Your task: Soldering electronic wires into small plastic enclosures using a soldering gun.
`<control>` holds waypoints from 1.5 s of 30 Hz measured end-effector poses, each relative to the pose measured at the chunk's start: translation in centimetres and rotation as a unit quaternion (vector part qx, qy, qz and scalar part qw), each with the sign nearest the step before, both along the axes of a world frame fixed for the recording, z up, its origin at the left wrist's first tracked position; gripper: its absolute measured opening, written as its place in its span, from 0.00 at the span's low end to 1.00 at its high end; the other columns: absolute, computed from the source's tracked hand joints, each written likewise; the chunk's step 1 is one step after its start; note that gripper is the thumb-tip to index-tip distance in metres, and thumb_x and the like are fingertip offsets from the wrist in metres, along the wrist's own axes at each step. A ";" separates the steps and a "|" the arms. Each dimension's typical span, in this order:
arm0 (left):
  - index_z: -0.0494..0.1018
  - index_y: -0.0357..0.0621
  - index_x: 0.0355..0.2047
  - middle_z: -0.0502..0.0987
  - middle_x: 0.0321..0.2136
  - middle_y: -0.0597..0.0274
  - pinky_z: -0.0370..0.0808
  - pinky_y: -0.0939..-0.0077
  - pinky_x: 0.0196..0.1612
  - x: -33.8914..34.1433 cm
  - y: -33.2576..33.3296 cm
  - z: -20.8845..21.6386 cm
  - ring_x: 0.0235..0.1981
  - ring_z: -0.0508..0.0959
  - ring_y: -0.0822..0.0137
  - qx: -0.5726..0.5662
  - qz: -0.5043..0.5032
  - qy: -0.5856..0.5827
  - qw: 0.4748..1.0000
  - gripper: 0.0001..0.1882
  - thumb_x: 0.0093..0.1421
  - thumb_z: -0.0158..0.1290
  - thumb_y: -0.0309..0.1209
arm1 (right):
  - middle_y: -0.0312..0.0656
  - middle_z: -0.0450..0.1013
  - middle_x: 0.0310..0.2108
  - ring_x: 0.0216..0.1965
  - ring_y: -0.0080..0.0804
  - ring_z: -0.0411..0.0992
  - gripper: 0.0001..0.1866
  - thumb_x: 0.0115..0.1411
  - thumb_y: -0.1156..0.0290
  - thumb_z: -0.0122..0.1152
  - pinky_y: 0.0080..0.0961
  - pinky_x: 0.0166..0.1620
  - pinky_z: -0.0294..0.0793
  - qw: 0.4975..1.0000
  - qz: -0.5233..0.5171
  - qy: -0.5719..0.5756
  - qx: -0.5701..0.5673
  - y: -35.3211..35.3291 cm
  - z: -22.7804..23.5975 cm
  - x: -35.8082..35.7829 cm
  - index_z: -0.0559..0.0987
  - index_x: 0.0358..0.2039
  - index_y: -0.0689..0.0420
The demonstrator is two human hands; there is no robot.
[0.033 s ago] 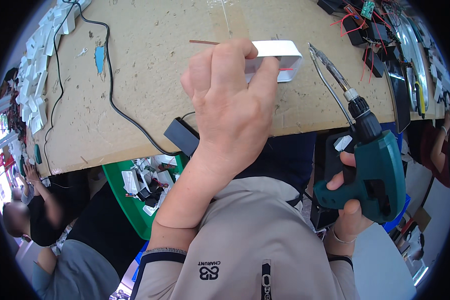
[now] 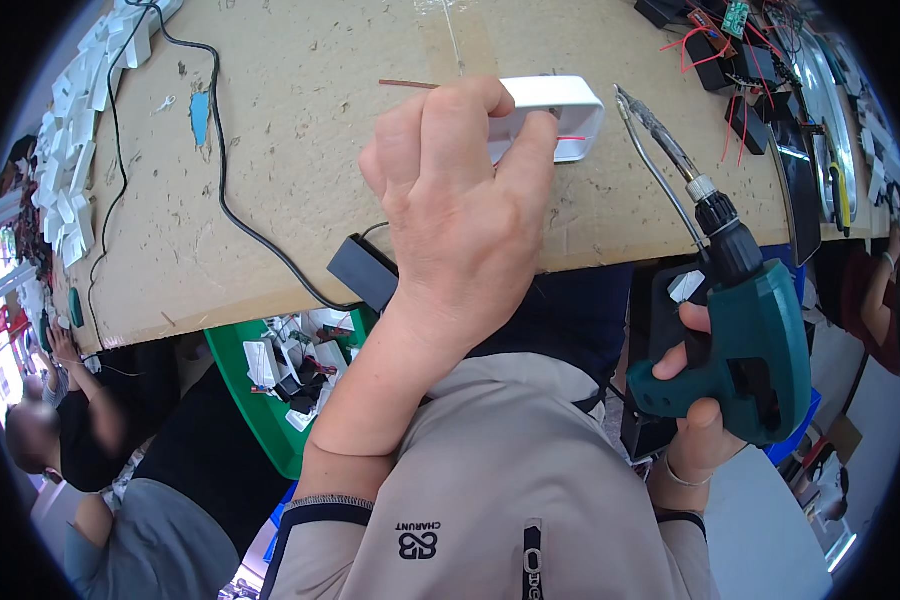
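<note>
My left hand (image 2: pixel 460 200) grips a white open plastic casing (image 2: pixel 555 92) by its left end, thumb inside and fingers curled over the outside. A short red wire (image 2: pixel 570 138) shows inside the casing; the rest of the inside is behind my hand. My right hand (image 2: pixel 698 400) is wrapped round the handle of a green soldering gun (image 2: pixel 770 350), with fingers near its trigger. Its pointed tip and thin metal feed tube (image 2: pixel 660 178) reach up over the cardboard, just right of the casing and apart from it. A thin brown strip (image 2: pixel 407 84) pokes out beyond my left knuckles.
White casings (image 2: pixel 70 150) are piled along the left edge of the cardboard-covered table (image 2: pixel 290 150). A black cable (image 2: pixel 220 150) crosses it to a black box (image 2: pixel 362 272). Black parts with red wires (image 2: pixel 730 60) lie far right. Below hangs a green bin (image 2: pixel 235 370) of parts. Co-workers sit on both sides.
The white casing has tilted very slightly in my left hand, its upper edge a touch higher. The soldering gun has stayed put.
</note>
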State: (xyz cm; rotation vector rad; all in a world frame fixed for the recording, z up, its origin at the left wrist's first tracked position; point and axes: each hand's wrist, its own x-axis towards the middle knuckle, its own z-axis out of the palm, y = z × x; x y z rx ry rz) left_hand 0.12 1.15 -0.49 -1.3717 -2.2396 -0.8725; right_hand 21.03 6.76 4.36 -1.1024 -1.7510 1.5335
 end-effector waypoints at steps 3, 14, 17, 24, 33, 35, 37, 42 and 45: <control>0.79 0.49 0.32 0.69 0.36 0.61 0.60 0.69 0.43 -0.2 0.0 -0.2 0.39 0.67 0.61 0.006 0.008 0.029 1.000 0.10 0.46 0.60 0.25 | 0.51 0.74 0.42 0.27 0.23 0.74 0.45 0.44 0.41 0.67 0.14 0.31 0.72 1.000 0.009 0.014 0.003 0.1 -0.3 0.0 0.68 0.49 0.70; 0.78 0.47 0.30 0.76 0.25 0.68 0.61 0.76 0.33 -0.4 0.2 -0.6 0.27 0.74 0.70 0.048 -0.032 -0.002 0.998 0.08 0.47 0.61 0.25 | 0.58 0.71 0.45 0.29 0.27 0.75 0.45 0.48 0.45 0.67 0.15 0.30 0.74 0.998 0.019 0.058 -0.001 0.4 -0.8 0.2 0.64 0.53 0.70; 0.78 0.47 0.29 0.77 0.25 0.68 0.61 0.76 0.33 -0.7 0.2 -0.9 0.26 0.74 0.71 0.060 -0.049 -0.005 0.997 0.08 0.47 0.61 0.26 | 0.59 0.70 0.45 0.29 0.28 0.75 0.45 0.49 0.46 0.66 0.15 0.30 0.74 0.997 0.024 0.068 0.000 0.5 -0.9 0.2 0.63 0.53 0.70; 0.78 0.47 0.29 0.76 0.23 0.69 0.59 0.77 0.34 -0.6 0.2 -0.6 0.25 0.74 0.71 0.046 -0.042 0.003 0.998 0.07 0.48 0.61 0.26 | 0.58 0.70 0.45 0.29 0.27 0.75 0.45 0.48 0.45 0.66 0.15 0.30 0.74 0.998 0.023 0.058 0.000 0.5 -0.9 0.1 0.63 0.54 0.70; 0.77 0.48 0.27 0.76 0.22 0.70 0.56 0.75 0.33 -0.7 0.3 -0.6 0.25 0.73 0.71 0.031 -0.030 0.003 0.999 0.05 0.48 0.61 0.27 | 0.46 0.74 0.44 0.31 0.23 0.75 0.44 0.40 0.46 0.72 0.19 0.39 0.75 0.996 0.001 0.067 -0.064 0.3 -0.7 0.5 0.70 0.51 0.64; 0.77 0.49 0.27 0.76 0.23 0.70 0.56 0.75 0.34 -0.8 0.2 -0.3 0.25 0.72 0.71 0.027 -0.020 0.011 0.999 0.04 0.49 0.61 0.28 | 0.46 0.74 0.45 0.31 0.23 0.75 0.43 0.41 0.47 0.72 0.19 0.39 0.75 0.995 0.015 0.073 -0.064 0.0 -0.9 1.2 0.70 0.51 0.64; 0.77 0.49 0.26 0.75 0.23 0.70 0.56 0.75 0.35 -0.8 0.3 -0.3 0.26 0.72 0.71 0.026 -0.013 0.015 0.999 0.04 0.49 0.61 0.28 | 0.46 0.74 0.45 0.31 0.23 0.75 0.43 0.41 0.47 0.72 0.19 0.39 0.75 0.995 0.027 0.077 -0.064 -0.3 -0.8 1.5 0.70 0.51 0.64; 0.78 0.48 0.26 0.73 0.27 0.70 0.55 0.74 0.38 -0.6 0.1 -0.1 0.30 0.70 0.70 -0.004 0.017 0.023 1.000 0.04 0.48 0.61 0.30 | 0.44 0.76 0.40 0.37 0.29 0.74 0.40 0.43 0.50 0.72 0.23 0.44 0.72 0.993 0.074 0.057 -0.075 -0.1 -1.2 2.6 0.71 0.51 0.65; 0.78 0.48 0.25 0.71 0.30 0.68 0.54 0.71 0.41 -0.4 0.5 -0.1 0.34 0.70 0.68 -0.009 0.030 0.023 0.999 0.04 0.48 0.61 0.30 | 0.48 0.74 0.42 0.29 0.22 0.75 0.47 0.41 0.41 0.66 0.15 0.35 0.75 0.998 0.060 0.001 -0.022 -0.5 -1.9 2.8 0.69 0.50 0.69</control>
